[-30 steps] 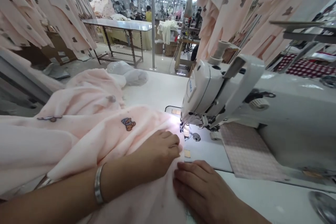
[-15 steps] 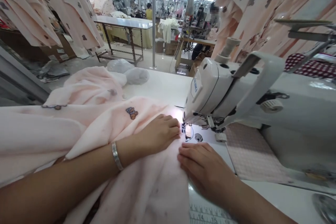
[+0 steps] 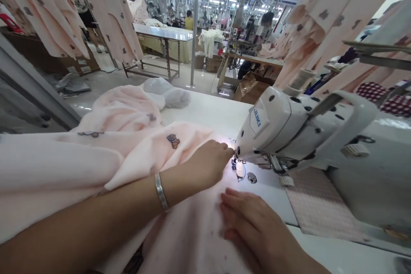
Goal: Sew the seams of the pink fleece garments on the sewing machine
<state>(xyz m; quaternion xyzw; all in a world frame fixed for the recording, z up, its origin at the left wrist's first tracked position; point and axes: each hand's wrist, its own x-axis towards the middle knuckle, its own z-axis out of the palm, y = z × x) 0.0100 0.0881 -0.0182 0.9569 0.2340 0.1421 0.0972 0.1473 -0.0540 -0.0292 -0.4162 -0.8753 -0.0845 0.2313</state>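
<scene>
Pale pink plush fabric (image 3: 192, 222) with a small bear motif lies across the machine bed, its right edge by the presser foot (image 3: 234, 164). My left hand (image 3: 210, 165), a silver bracelet on its wrist, is over the fabric, fingers bent together and tips against the front of the white sewing machine (image 3: 272, 124) near the lit needle area. What those tips pinch, if anything, is hidden. Below the presser foot, my right hand (image 3: 253, 220) rests along the fabric's edge with fingers stretched out and nothing gripped.
A clear plastic bag (image 3: 170, 94) sits on the white tabletop (image 3: 208, 105) behind the fabric. A pink checked cloth (image 3: 321, 205) lies under the machine arm. Printed pink pieces (image 3: 112, 13) hang at both sides. Beyond are a work table (image 3: 163, 32) and a cardboard box (image 3: 253, 87).
My left hand has risen from the fabric to the machine's front by the needle. My right hand has shifted slightly away from the presser foot. The view has tilted and turned a little left.
</scene>
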